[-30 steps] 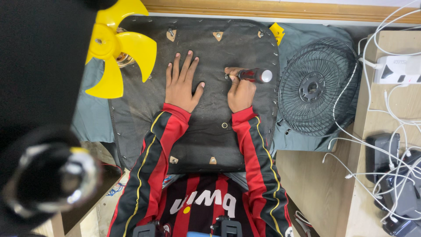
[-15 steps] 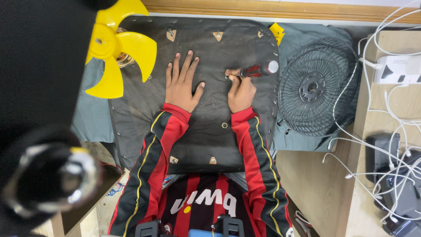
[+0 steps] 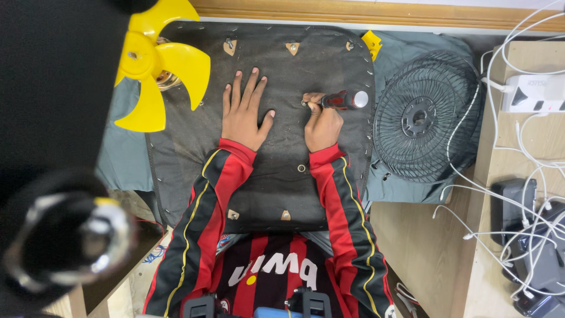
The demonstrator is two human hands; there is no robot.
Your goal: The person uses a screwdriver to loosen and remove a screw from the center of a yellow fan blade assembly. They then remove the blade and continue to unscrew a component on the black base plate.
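Observation:
A dark fabric-covered seat panel point(image 3: 194, 147) lies flat in front of me, with staples along its edge and small metal fittings near its corners. My left hand point(image 3: 244, 112) rests flat on it, fingers spread. My right hand point(image 3: 322, 121) grips a red-and-black-handled screwdriver point(image 3: 344, 100) with a silver end cap. The screwdriver lies nearly level, its tip at a small fitting on the panel just left of my knuckles. Both arms wear red, black and yellow striped sleeves.
A yellow fan blade point(image 3: 154, 62) sits at the panel's upper left. A black wire fan guard point(image 3: 426, 115) lies to the right on grey cloth. White cables and a power strip point(image 3: 538, 91) cover the wooden surface at the right. A blurred dark object point(image 3: 59, 235) fills the left foreground.
The right hand has tilted the screwdriver and shifted it slightly left, bringing its tip to the fitting. The left hand has stayed put.

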